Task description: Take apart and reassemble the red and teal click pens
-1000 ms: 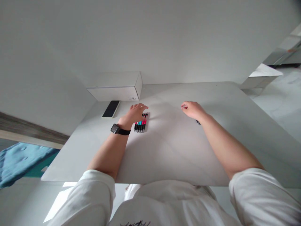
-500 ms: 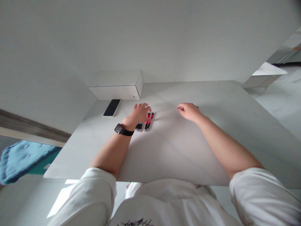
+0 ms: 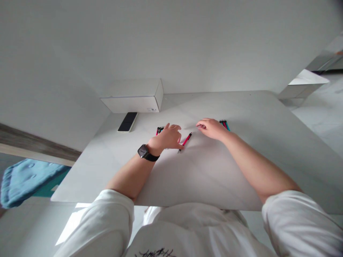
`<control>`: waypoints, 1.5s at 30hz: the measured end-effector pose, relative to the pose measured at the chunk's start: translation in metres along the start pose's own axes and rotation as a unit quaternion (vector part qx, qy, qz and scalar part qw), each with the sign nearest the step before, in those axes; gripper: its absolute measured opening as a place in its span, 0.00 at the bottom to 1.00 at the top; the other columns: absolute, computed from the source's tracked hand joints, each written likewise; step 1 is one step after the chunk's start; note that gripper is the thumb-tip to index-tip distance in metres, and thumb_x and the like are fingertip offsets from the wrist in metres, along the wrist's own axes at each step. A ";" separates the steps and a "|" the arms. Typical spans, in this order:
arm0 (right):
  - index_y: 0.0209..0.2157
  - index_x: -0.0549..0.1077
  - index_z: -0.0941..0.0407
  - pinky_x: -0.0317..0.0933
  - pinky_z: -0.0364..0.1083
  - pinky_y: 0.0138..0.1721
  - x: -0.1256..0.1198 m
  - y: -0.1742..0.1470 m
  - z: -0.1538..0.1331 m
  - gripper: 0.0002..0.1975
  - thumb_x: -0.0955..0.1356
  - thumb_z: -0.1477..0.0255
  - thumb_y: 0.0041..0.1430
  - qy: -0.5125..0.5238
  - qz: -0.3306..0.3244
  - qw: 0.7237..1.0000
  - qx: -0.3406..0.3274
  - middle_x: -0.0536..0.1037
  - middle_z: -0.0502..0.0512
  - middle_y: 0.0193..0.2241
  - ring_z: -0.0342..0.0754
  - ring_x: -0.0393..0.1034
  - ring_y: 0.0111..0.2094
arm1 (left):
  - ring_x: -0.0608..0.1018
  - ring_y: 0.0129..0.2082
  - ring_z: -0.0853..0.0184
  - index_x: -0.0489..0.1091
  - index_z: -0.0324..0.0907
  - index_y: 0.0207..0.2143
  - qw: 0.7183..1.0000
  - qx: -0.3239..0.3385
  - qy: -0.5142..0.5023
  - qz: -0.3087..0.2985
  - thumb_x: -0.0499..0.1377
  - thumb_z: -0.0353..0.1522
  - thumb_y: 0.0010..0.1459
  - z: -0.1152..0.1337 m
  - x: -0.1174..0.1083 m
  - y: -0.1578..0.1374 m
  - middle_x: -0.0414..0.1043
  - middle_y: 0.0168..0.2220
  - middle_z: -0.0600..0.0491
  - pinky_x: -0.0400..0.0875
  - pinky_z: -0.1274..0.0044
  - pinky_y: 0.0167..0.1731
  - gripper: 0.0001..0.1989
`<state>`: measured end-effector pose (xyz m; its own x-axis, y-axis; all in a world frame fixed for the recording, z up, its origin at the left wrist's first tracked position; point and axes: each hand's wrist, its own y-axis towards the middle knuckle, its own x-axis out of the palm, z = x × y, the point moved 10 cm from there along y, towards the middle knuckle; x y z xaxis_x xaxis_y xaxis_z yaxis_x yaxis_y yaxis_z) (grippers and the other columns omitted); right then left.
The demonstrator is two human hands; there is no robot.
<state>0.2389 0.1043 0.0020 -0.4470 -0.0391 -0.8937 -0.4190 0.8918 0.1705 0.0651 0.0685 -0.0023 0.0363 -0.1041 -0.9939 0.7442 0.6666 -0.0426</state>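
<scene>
My left hand (image 3: pixel 171 137), with a dark watch on its wrist, is open with fingers apart over the table's middle. Its thumb is at a red and black pen (image 3: pixel 187 139) that lies slanted on the tabletop, apparently touching it. A bunch of pens (image 3: pixel 159 130) with black ends is partly hidden behind that hand. Across from it, my right hand (image 3: pixel 211 128) is closed, thumb near the curled fingers, and no object sticks out of it. Just past its knuckles lie several red and teal pens (image 3: pixel 224 124), partly covered by the hand.
A white box (image 3: pixel 131 103) stands against the wall at the back left of the white table (image 3: pixel 203 178). In front of it lies a phone (image 3: pixel 128 122), dark face up. A blue cushion (image 3: pixel 29 180) is beyond the table's left edge.
My left hand has moved right, and one red pen now lies slanted, apart from the others. The right hand has shifted slightly left, uncovering the pens beside it.
</scene>
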 end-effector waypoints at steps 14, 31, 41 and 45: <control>0.46 0.83 0.51 0.66 0.47 0.49 0.014 -0.004 -0.037 0.10 0.70 0.69 0.67 0.036 -0.054 0.995 -0.072 0.84 0.56 0.44 0.52 0.78 0.45 | 0.74 0.51 0.53 0.79 0.44 0.42 0.989 -0.006 0.023 0.148 0.61 0.33 0.64 0.017 -0.042 0.008 0.74 0.52 0.43 0.68 0.61 0.51 0.08; 0.42 0.82 0.53 0.65 0.47 0.49 0.012 0.000 -0.027 0.10 0.66 0.71 0.70 0.037 -0.024 0.998 -0.041 0.83 0.57 0.42 0.51 0.76 0.45 | 0.76 0.47 0.55 0.79 0.47 0.45 0.984 -0.001 0.008 0.179 0.61 0.37 0.69 0.008 -0.037 0.011 0.80 0.44 0.47 0.64 0.64 0.50 0.08; 0.43 0.84 0.53 0.65 0.48 0.49 0.014 -0.001 -0.026 0.11 0.68 0.67 0.70 -0.006 -0.026 0.999 -0.036 0.82 0.58 0.42 0.53 0.76 0.45 | 0.78 0.45 0.56 0.82 0.46 0.44 0.984 -0.011 -0.005 0.177 0.58 0.38 0.72 0.007 -0.025 0.017 0.81 0.40 0.47 0.64 0.63 0.49 0.12; 0.42 0.83 0.52 0.64 0.49 0.48 0.009 -0.002 -0.028 0.09 0.69 0.66 0.69 -0.024 0.006 0.999 -0.041 0.82 0.57 0.42 0.53 0.76 0.45 | 0.78 0.43 0.57 0.82 0.46 0.44 0.984 -0.017 -0.007 0.178 0.57 0.38 0.73 0.005 -0.022 0.018 0.82 0.40 0.48 0.65 0.64 0.48 0.13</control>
<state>0.2138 0.0901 0.0052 -0.4144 -0.0050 -0.9101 -0.4787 0.8517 0.2133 0.0812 0.0797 0.0198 0.2991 0.1306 -0.9453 0.6596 0.6876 0.3037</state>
